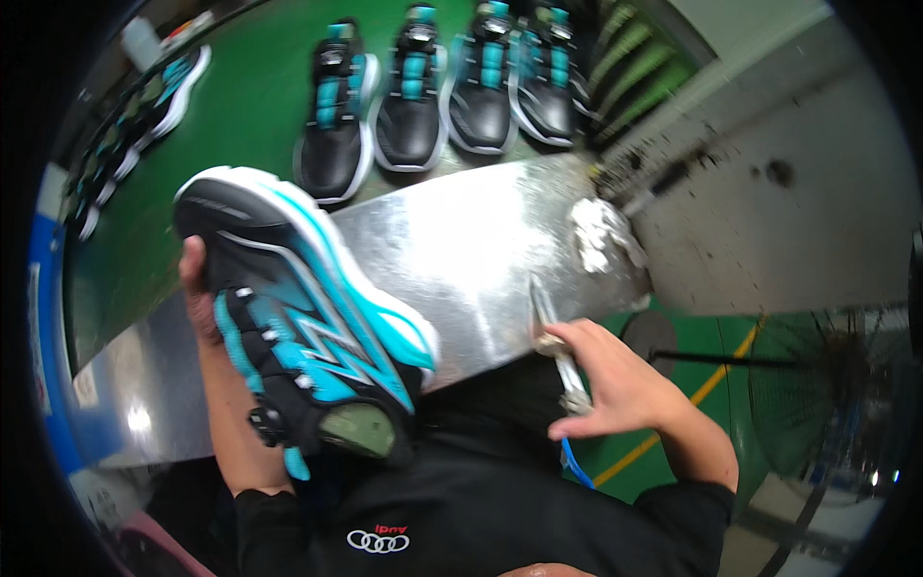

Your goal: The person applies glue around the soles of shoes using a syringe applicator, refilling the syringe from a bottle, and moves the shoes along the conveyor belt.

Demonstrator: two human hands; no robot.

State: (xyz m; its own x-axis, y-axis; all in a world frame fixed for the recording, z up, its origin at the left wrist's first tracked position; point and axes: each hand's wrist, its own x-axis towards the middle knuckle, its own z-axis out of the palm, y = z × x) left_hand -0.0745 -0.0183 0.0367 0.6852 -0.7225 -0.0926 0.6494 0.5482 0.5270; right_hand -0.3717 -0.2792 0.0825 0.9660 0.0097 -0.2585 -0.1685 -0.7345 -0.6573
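A black and turquoise sneaker (308, 308) with a white sole is held up on its side, its toe pointing to the upper left. My left hand (199, 293) grips it from the left, near the toe; most of those fingers are hidden behind the shoe. In my right hand (615, 380), closed around it, is a slim metal tool (548, 317) with a pointed tip and lumpy wrapping on its shaft. The tool's tip points away from me, over the metal surface and apart from the sneaker. Its exact kind I cannot make out.
Several matching sneakers (413, 106) stand in a row on the green table (245, 96), with more (144, 115) at the far left. Crumpled whitish material (604, 236) lies on the metal plate (461, 231). At the right are a grey metal cabinet (769, 173) and a fan (817, 385).
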